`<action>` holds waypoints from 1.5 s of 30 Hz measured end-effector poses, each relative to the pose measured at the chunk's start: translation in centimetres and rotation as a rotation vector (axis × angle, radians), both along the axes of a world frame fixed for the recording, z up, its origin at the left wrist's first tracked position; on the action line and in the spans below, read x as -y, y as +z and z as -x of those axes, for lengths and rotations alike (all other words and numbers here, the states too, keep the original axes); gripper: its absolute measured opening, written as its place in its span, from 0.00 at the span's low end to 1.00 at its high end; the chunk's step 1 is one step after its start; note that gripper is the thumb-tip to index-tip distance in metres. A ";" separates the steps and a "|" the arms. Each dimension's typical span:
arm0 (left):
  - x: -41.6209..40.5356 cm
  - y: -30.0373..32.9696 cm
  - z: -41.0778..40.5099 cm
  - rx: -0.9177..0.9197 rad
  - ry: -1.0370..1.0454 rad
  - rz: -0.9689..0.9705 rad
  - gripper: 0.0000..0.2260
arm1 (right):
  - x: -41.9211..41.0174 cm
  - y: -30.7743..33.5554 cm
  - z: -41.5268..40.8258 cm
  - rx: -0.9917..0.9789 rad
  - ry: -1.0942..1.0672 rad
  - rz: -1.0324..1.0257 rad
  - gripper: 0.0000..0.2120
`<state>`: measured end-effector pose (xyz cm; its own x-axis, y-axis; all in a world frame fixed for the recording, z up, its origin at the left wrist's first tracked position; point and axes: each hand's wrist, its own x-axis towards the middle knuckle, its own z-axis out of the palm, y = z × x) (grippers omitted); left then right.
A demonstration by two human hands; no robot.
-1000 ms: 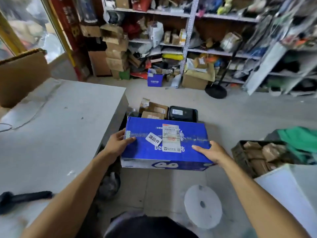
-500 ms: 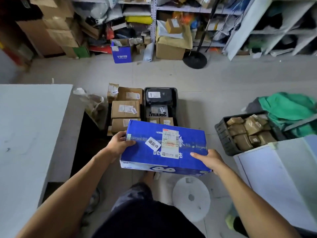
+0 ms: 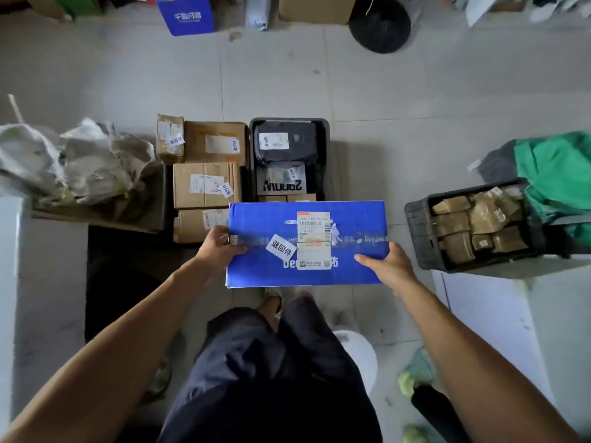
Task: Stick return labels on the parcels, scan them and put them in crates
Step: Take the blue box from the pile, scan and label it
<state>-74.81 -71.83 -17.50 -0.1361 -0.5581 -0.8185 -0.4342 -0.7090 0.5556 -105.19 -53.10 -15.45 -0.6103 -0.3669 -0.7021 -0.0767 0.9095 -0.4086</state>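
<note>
At the centre of the frame a blue parcel [image 3: 307, 244] is held level between two hands, above the person's dark trousers [image 3: 271, 372] and the grey floor [image 3: 287, 84]. The left hand [image 3: 219, 247] grips the box's left end, its thumb curled over the top face beside a small printed sticker and its fingers out of sight beneath. The right hand [image 3: 391, 266] grips the lower right corner, thumb lying flat along the top and pointing toward the middle, the other fingers wrapped under the edge. On the parcel's top face sit a white return label [image 3: 281, 247] with three black characters, tilted, and just right of it a tall shipping label [image 3: 314, 239] with barcodes (its print is too small to read). Directly above the parcel in the frame, a black crate [image 3: 326, 155] on the floor holds dark bagged parcels with white labels; the blue box's far edge overlaps the crate's near end. Left of that crate a group of brown cardboard boxes [image 3: 204, 183] lies packed together, each with white labels. At the right edge of the frame a second dark crate [image 3: 419, 231] is filled with small brown-wrapped packets, and a green cloth [image 3: 556, 174] is heaped behind it. A crumpled grey sack [image 3: 83, 161] lies at middle left.
</note>
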 end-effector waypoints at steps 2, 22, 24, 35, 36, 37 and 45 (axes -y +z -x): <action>2.3 -1.9 1.5 0.024 0.001 -0.010 0.23 | 2.1 -2.3 1.4 0.011 -0.010 -0.027 0.26; 22.4 -39.3 14.1 0.157 0.092 0.095 0.21 | 24.7 -41.3 14.6 0.048 0.057 -0.016 0.31; 23.1 -39.7 14.1 0.146 0.076 0.110 0.19 | 24.5 -41.6 14.7 0.033 0.084 -0.007 0.32; 11.7 -36.8 12.2 0.072 0.313 -0.137 0.09 | 30.6 -40.4 16.1 0.043 0.359 0.023 0.28; 9.9 -36.9 12.0 0.043 0.409 -0.206 0.13 | 31.5 -40.3 16.0 0.059 0.425 0.021 0.29; 8.3 -37.0 11.8 0.024 0.503 -0.268 0.16 | 32.5 -40.3 15.9 0.081 0.491 0.018 0.30; 1.8 -37.9 13.1 0.022 0.946 -0.408 0.10 | 39.9 -41.8 10.2 0.038 0.968 0.071 0.41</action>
